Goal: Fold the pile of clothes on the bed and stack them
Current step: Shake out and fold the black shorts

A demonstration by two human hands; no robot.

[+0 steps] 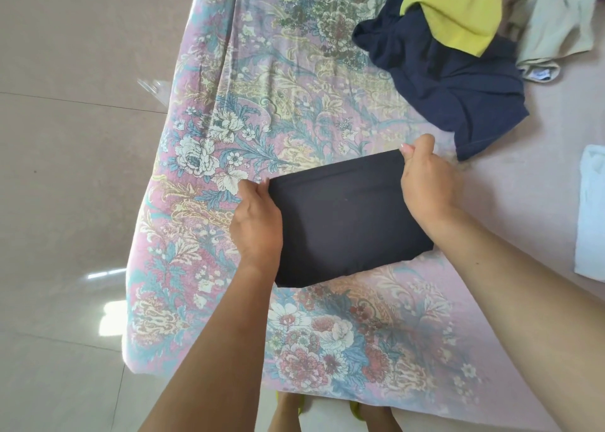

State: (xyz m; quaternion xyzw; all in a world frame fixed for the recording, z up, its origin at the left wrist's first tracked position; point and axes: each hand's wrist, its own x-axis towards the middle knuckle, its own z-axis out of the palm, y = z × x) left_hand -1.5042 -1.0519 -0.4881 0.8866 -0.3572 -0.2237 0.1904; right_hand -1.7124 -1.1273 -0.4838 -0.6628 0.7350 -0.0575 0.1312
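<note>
So around the hands there's a fair bit of stuff on the bed (229, 110), which has a pink floral sheet. Past the right hand (425, 182), further up the bed, sits the unfolded pile: one navy garment (458, 94) crumpled up, one yellow-green garment (458, 9) lying on top of it, and one pale beige garment (556, 22) just beside those two, off toward the top corner. So three pieces waiting there. Out to the right of the right hand, at the frame edge, there's one white folded cloth (592, 215), only partly in view.

Between the two hands is the dark folded garment (347, 218), a neat rectangle lying flat on the sheet near the bed's near end. The left hand (257, 222) grips its left edge, fingers tucked under the cloth with the thumb on top. The right hand pinches the far right corner, fingers curled around the fold.

Nothing sits between the hands and the pile, just bare sheet. To the left of the left hand the bed ends and tiled floor (65, 202) starts.
</note>
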